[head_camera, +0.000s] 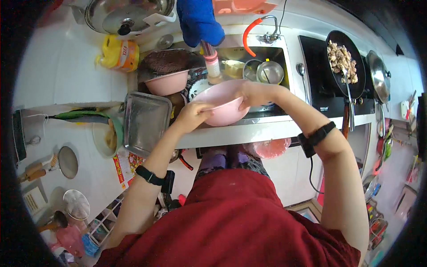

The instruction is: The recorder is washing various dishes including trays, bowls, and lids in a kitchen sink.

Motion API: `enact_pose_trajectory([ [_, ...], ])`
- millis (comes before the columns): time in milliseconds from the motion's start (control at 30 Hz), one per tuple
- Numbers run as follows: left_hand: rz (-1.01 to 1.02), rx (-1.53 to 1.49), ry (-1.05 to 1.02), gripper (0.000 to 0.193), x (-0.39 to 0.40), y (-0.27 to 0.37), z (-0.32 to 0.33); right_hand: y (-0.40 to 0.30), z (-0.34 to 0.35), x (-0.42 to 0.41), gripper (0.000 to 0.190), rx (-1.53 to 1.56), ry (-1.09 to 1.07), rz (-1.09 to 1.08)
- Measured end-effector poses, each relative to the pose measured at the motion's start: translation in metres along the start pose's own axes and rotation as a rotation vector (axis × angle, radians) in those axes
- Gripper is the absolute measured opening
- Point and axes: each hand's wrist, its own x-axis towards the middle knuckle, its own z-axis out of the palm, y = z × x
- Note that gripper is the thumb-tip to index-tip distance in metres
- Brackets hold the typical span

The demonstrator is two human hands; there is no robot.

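Both of my hands hold a pink plastic basin (225, 115) tilted over the front edge of the sink (289, 66). My left hand (190, 117) grips its left rim, thumb on the near side. On the right side of the rim, my right hand (255, 94) has its fingers curled over the edge. Just beyond the basin hangs a tap's filter nozzle (212, 68), below a blue cloth wrap (200, 25). Behind the basin, partly covered by it, is a white enamel dish (198, 87). Whatever the basin contains cannot be made out.
In the sink stand another pink basin (168, 82) and a metal pot (272, 71). A second tap has an orange hose (248, 35). A metal tray (146, 123) leans at the left. Right, a frying pan (359, 70) with chunks of food and a spatula sits on a black cooktop (320, 90).
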Motion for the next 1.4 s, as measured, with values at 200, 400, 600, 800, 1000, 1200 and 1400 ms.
enact_pose_trajectory([
  [200, -0.109, -0.014, -0.031, 0.036, 0.004, -0.002, 0.001, -0.004, -0.006, 0.002, 0.025, 0.575, 0.226, -0.040],
  [400, -0.264, -0.553, 0.238, 0.040, 0.010, 0.016, 0.023, 0.010, 0.045, 0.011, 0.037, 0.778, 1.104, 0.090],
  [600, -0.285, -0.503, 0.536, 0.043, 0.018, -0.016, 0.040, -0.033, 0.098, 0.047, 0.032, 0.146, 1.103, 0.054],
  [800, -0.342, -0.573, 0.717, 0.052, 0.011, -0.029, 0.046, -0.066, 0.102, 0.073, 0.030, -0.158, 1.141, -0.119],
  [1000, -0.328, -0.499, 0.991, 0.045, -0.025, 0.005, 0.030, -0.094, 0.104, 0.106, 0.051, -0.230, 1.126, -0.108],
  [1200, -0.260, -0.364, 1.069, 0.050, -0.043, -0.013, -0.012, -0.122, 0.057, 0.155, 0.046, -0.313, 1.085, 0.059],
  [1400, -0.177, -0.554, 1.178, 0.050, -0.063, -0.008, -0.038, -0.136, 0.062, 0.158, 0.046, -0.503, 0.874, -0.267],
])
